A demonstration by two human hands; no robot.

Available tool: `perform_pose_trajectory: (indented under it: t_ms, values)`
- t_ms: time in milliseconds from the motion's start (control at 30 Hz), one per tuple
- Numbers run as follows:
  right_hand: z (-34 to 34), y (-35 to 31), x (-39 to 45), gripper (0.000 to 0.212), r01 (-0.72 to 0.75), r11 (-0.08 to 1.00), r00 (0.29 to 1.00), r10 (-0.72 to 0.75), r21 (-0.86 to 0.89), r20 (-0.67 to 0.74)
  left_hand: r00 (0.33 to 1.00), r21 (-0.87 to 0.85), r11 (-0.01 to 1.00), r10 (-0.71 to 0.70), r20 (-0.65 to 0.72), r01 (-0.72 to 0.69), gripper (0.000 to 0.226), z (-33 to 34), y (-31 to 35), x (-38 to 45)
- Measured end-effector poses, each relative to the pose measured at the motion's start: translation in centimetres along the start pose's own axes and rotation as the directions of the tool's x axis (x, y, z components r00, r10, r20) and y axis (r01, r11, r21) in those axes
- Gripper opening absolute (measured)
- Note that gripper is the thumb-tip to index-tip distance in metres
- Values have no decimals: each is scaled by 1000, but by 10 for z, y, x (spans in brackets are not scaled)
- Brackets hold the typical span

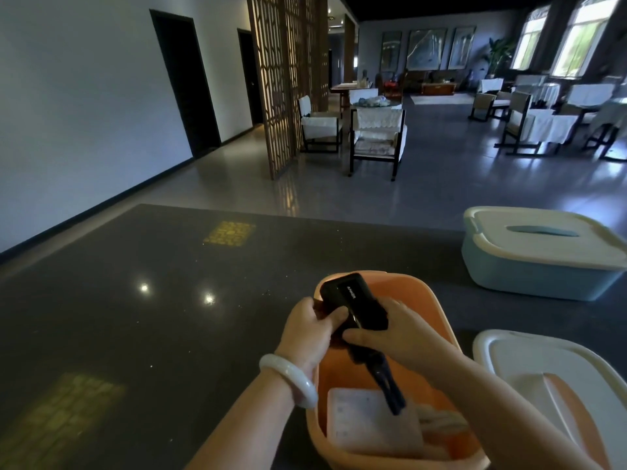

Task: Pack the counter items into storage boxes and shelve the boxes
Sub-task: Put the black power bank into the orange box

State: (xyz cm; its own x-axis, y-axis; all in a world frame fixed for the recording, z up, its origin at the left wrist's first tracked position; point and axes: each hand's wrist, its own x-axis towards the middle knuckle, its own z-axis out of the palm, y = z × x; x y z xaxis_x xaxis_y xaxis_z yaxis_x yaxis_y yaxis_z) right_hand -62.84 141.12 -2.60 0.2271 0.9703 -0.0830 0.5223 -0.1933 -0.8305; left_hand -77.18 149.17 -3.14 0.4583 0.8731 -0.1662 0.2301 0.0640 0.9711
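Dark polished stone formed the counter (152,300), speckled and glossy, with two small light spots and two yellowish lattice patterns reflected on it. Behind it the room was large and dim, with a grey shiny floor, a wooden lattice screen (288,79), dark-framed chairs with white covers (378,134), dark doors in a pale wall and bright windows far right.

Over the open orange box (420,293), a smooth plastic tub with rounded corners, both hands held a black power bank (346,300), a hard rectangular block with rounded edges and small pale lettering on its side. The left hand (308,330) had its fingers curled round the left part of the block; a smooth white bangle (288,379) sat on its wrist. The right hand (390,334) pinched the lower end, thumb pointing toward the left fingers. A black cable or strap hung below the right fingers into the box; I could not tell which it was.

Inside the box, nearer the person than the fingers, lay a flat pale square thing (359,422) with a matte surface. Right of the right hand lay a white lid (529,361) with an orange handle recess. Farther beyond the fingers to the right stood a closed blue box (529,269) with a cream lid.
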Motion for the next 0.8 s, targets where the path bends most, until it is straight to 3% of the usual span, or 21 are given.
perform_pose_trajectory:
  t_ms: [67, 133, 200, 267, 333, 400, 600, 700, 800]
  values:
    - [-1, 2, 6, 31, 39, 994, 997, -46, -105, -64, 999, 55, 997, 47, 24, -48, 18, 2, 1, -2]
    - [-7, 7, 12, 22, 52, 985, 995, -65, -167, -71, 993, 141, 983, 109, 44, -115, 18, -2, 0, -3]
    - [-16, 16, 17, 21, 22, 966, 998, -37, -259, -54, 978, 319, 928, 209, -12, -195, 20, -10, -5, -3]
    - [-23, 23, 22, 31, -19, 939, 1000, 19, -342, -2, 970, 430, 883, 237, -59, -190, 34, -17, -16, -2]
    - [-29, 30, 28, 44, -51, 913, 992, 92, -404, 82, 994, 411, 909, 95, -49, -66, 46, -18, -28, -1]
    - [-28, 35, 34, 48, -66, 893, 971, 160, -446, 177, 1000, 386, 923, 8, 3, -9, 36, -14, -41, -1]
    - [-6, 36, 45, 51, -16, 887, 872, 238, -461, 428, 995, 253, 964, 94, -40, -81, 29, -5, -63, -6]
    - [5, 38, 46, 37, -24, 878, 824, 289, -478, 488, 995, 283, 956, 86, -41, -70, 23, -7, -65, -4]
    - [9, 43, 46, 36, 7, 853, 807, 304, -522, 507, 996, 315, 947, 80, -47, -61, 24, -7, -67, -4]
